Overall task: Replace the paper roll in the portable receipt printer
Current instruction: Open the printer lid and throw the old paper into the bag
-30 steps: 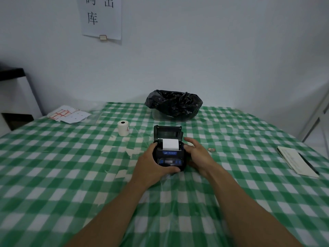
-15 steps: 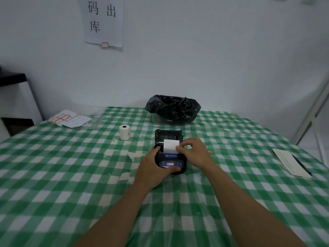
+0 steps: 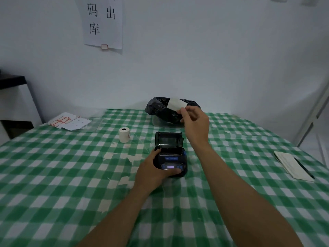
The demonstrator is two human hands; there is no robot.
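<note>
The black portable receipt printer sits mid-table with its lid tipped open; the paper bay looks dark and empty. My left hand grips the printer's left side and front, thumb on the top edge. My right hand is raised beyond the printer, pinching a white piece of paper from the old roll in front of the black bin bag. A fresh white paper roll stands upright on the cloth, left of the printer.
A green-and-white checked cloth covers the table. Label sheets lie at the far left, a notepad with a pen at the right edge. Torn paper scraps lie left of the printer. A paper notice hangs on the wall.
My right hand took the white paper out of the printer's bay and lifted it up and back toward the bin bag. The left hand stays on the printer.
</note>
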